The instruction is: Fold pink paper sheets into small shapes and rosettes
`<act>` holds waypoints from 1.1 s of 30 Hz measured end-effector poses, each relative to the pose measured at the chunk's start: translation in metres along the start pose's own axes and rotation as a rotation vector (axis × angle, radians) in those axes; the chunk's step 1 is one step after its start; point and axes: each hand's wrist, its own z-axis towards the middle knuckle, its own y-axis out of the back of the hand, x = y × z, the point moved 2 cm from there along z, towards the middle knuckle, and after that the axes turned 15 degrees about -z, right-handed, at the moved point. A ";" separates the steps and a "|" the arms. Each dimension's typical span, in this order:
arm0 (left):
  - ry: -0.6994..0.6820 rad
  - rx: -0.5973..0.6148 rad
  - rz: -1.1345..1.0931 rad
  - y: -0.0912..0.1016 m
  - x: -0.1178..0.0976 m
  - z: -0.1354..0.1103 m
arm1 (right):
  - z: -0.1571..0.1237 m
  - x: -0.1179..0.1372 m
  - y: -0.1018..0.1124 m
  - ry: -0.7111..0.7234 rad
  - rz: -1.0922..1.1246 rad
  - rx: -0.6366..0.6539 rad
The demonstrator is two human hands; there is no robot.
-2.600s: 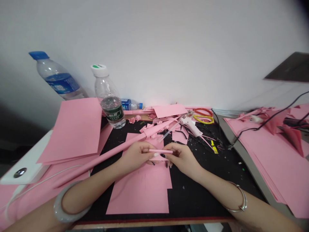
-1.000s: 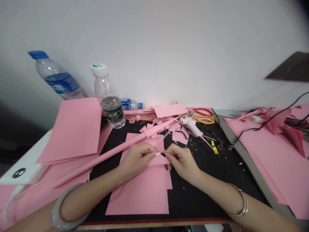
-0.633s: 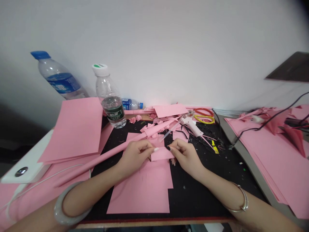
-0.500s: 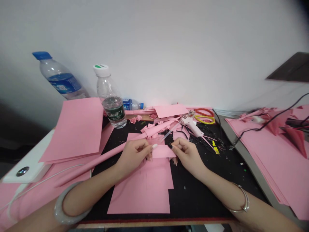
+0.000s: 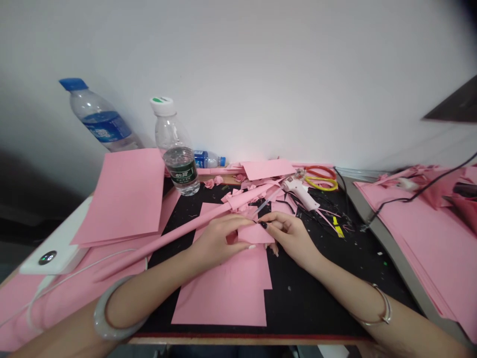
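A small piece of pink paper [image 5: 254, 233] is held up between both hands, above the black mat. My left hand [image 5: 219, 240] is closed on its left side, thumb at the lower edge and fingers at the top. The thumb and fingers of my right hand [image 5: 288, 233] pinch its upper right part. Beneath them lie larger pink sheets [image 5: 223, 301] on the mat. Just beyond the fingers are a white-pink glue gun [image 5: 301, 194] and a long rolled pink paper tube [image 5: 179, 233].
A water bottle [image 5: 182, 171] stands at the back left beside a stack of pink sheets [image 5: 124, 194] and a white power bank [image 5: 50, 258]. Scissors with red and yellow handles [image 5: 321, 183], paper scraps and black cables lie behind. More pink sheets [image 5: 406, 238] are at right.
My left hand has shifted its grip, its fingers now at the paper's top and its thumb lower. The strip's upper left has been bent or folded. The view has shifted slightly.
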 end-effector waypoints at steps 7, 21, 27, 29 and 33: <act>0.021 0.006 -0.054 0.001 0.001 0.001 | 0.001 0.002 0.003 0.041 0.042 0.009; 0.235 -0.092 -0.369 0.003 -0.001 0.003 | 0.002 0.000 -0.002 0.059 0.060 0.085; 0.237 -0.100 -0.423 0.003 -0.001 0.004 | 0.003 -0.002 -0.003 0.070 0.072 0.070; 0.253 -0.100 -0.410 0.003 0.000 0.003 | 0.003 -0.002 -0.003 0.079 0.077 0.071; 0.323 -0.087 -0.462 0.002 0.002 0.003 | 0.003 -0.001 -0.004 0.065 0.068 0.068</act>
